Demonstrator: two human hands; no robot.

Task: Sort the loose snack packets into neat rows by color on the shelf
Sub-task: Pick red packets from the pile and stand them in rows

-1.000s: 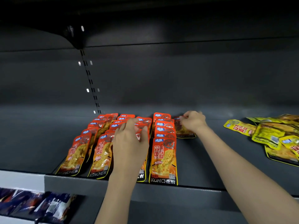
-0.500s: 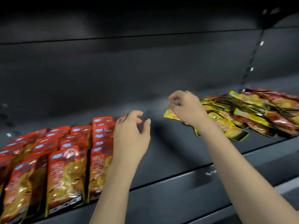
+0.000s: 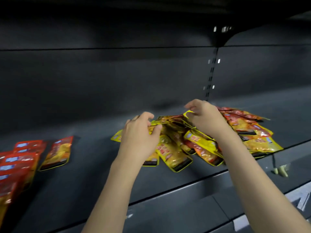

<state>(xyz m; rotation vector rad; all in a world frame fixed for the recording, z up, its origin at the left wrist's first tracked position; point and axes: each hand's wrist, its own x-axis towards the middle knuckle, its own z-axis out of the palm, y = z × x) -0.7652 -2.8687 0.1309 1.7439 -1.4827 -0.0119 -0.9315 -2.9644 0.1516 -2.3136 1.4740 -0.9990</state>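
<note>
both of your hands have left the sorted red rows and come across to the loose heap on the right, and your view has swung that way with them, so the rows now sit at the far left edge.

you face a dark grey metal shelf (image 3: 94,167) with a matching back panel, and a slotted upright strip (image 3: 211,76) runs down that panel behind the heap. the largest thing on the shelf is the jumbled pile of yellow and red foil snack packets (image 3: 198,145), lying overlapped and at mixed angles, right of centre and reaching to the shelf's front lip. at the far left lie the neat rows of red-orange foil packets (image 3: 18,158), partly cut off by the frame; a single red-orange packet with a yellow edge (image 3: 58,152) lies just beside them, apart from the heap.

your left hand (image 3: 139,137) hovers at the heap's left end, fingers curled, thumb and fingertips closing on the edge of a yellow packet (image 3: 157,122); motion blur leaves the contact unclear. your right hand (image 3: 206,118) is over the top of the heap, thumb and forefinger pinching the raised corner of a yellow foil packet (image 3: 189,115).
</note>
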